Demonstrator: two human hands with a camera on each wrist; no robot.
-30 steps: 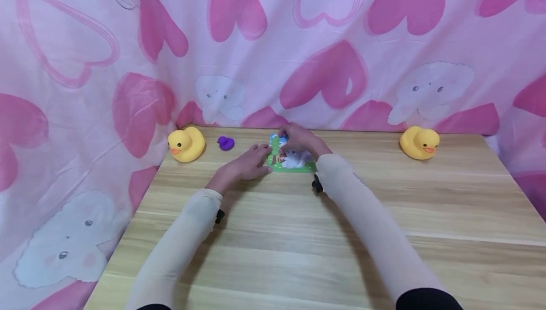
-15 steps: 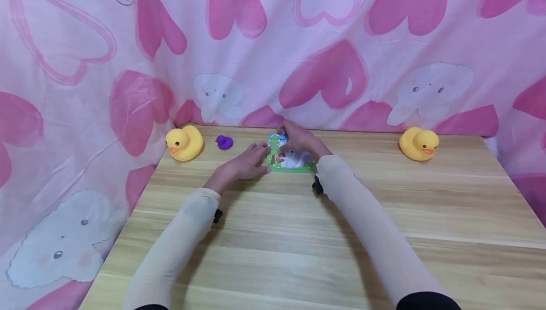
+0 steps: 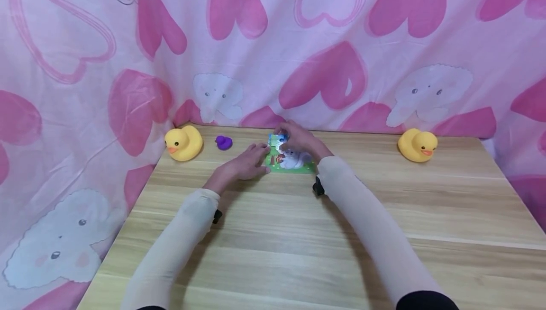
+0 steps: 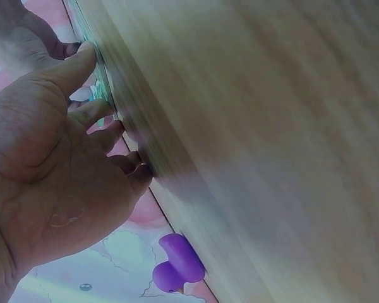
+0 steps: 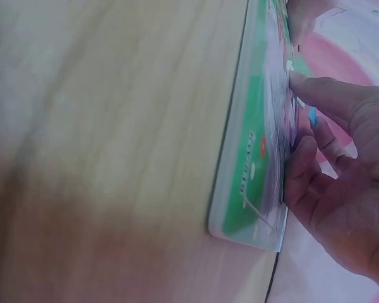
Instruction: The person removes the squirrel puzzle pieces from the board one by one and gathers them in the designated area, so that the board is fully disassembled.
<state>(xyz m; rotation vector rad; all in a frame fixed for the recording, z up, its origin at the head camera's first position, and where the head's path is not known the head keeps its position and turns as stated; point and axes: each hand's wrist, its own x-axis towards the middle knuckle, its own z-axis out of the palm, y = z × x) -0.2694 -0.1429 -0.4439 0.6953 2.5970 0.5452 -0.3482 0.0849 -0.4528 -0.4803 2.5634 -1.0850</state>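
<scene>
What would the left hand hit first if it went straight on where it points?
The left hand would likely meet the colourful picture board first; its fingertips lie right by the edge, though whether they touch is unclear.

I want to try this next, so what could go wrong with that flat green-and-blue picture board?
The flat green-and-blue picture board lies close to the back edge of the pale brown wooden table, so a push from the right hand might slide it off. The left hand is at its left side; if that lifts away, the board could shift. Swinging left, it might bump the small purple toy duck.
</scene>
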